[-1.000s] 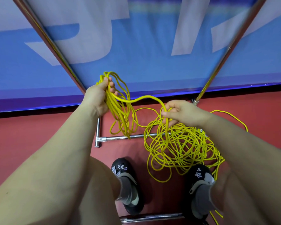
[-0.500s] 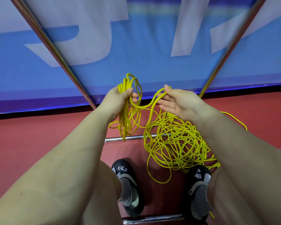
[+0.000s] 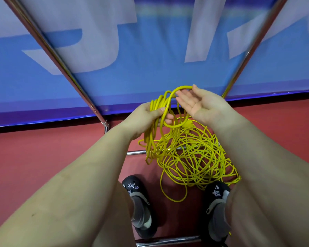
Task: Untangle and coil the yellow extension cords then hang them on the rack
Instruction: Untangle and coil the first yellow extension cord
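The left hand [image 3: 146, 116] grasps a bundle of coiled yellow extension cord loops [image 3: 154, 138], which hang below it. At its 2 o'clock, the right hand [image 3: 202, 104] is released, palm up, fingers straight, one loop [image 3: 178, 89] against its fingertips. The tangled cord pile [image 3: 194, 161] lies on the red floor [image 3: 43, 157], at 5 o'clock from the left hand.

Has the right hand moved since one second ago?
Yes. The right hand rose from low over the tangled pile to beside the coil, level with the banner's lower edge.
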Demonstrator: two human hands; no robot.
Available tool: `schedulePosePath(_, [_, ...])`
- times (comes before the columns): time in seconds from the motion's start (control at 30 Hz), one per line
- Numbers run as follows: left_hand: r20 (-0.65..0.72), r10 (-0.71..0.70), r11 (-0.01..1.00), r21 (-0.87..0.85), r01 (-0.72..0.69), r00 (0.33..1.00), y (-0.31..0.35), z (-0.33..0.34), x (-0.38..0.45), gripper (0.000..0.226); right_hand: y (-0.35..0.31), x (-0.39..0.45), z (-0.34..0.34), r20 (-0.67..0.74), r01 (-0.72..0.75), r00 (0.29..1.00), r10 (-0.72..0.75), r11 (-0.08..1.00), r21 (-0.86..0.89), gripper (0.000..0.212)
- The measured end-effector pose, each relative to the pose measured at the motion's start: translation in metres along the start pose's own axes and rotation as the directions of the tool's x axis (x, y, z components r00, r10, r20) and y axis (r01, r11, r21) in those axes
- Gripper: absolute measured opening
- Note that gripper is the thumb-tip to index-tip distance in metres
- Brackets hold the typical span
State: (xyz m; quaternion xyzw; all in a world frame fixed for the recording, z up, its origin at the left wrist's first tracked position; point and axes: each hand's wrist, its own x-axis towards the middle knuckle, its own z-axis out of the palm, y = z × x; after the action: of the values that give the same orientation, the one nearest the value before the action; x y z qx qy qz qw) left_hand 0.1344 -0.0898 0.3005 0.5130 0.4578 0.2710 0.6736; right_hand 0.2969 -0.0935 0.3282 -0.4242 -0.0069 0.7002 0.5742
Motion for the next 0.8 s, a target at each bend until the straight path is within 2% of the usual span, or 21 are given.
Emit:
schedulePosePath(0.2, [-0.031,0.004,0.996,-0.085,-0.006,1.0,0.007,0.003,-0.004,0.016,-0.016,-0.006,0.001,0.048,0.006,0.999,-0.008,0.999,0.034,0.023])
schedulePosePath(0.3, [-0.024,0.006,0.995,-0.104,-0.009,1.0,0.011,0.004,-0.007,0.015,-0.022,-0.004,0.0,0.086,-0.005,0.996,-0.004,0.995,0.1,0.044])
schedulePosePath(0.4, [-0.008,0.01,0.999,-0.031,-0.011,1.0,0.01,0.005,-0.009,0.013,-0.022,-0.003,0.001,0.131,-0.028,0.991,0.015,0.995,0.099,0.053])
schedulePosePath(0.5, [-0.036,0.006,1.0,-0.017,-0.006,0.999,0.009,0.005,-0.011,0.015,-0.019,-0.004,0.001,0.132,-0.003,0.991,0.007,1.0,-0.029,0.05])
schedulePosePath(0.57, [-0.088,0.002,1.0,-0.028,-0.005,0.996,0.008,0.004,-0.013,0.014,-0.015,-0.009,0.002,0.165,0.049,0.986,-0.009,0.971,-0.236,0.039])
schedulePosePath(0.63, [-0.165,-0.019,0.998,-0.063,0.009,0.986,0.008,0.004,-0.016,0.013,-0.009,-0.018,0.003,0.214,0.143,0.976,-0.03,0.833,-0.534,0.021])
schedulePosePath(0.7, [-0.237,-0.047,0.992,-0.126,0.017,0.97,0.01,0.003,-0.021,0.016,-0.001,-0.029,0.003,0.256,0.227,0.966,-0.032,0.573,-0.787,0.01])
schedulePosePath(0.8, [-0.288,-0.087,0.97,-0.241,0.016,0.954,0.015,0.001,-0.03,0.021,0.012,-0.043,-0.002,0.27,0.263,0.962,0.037,0.141,-0.955,0.011])
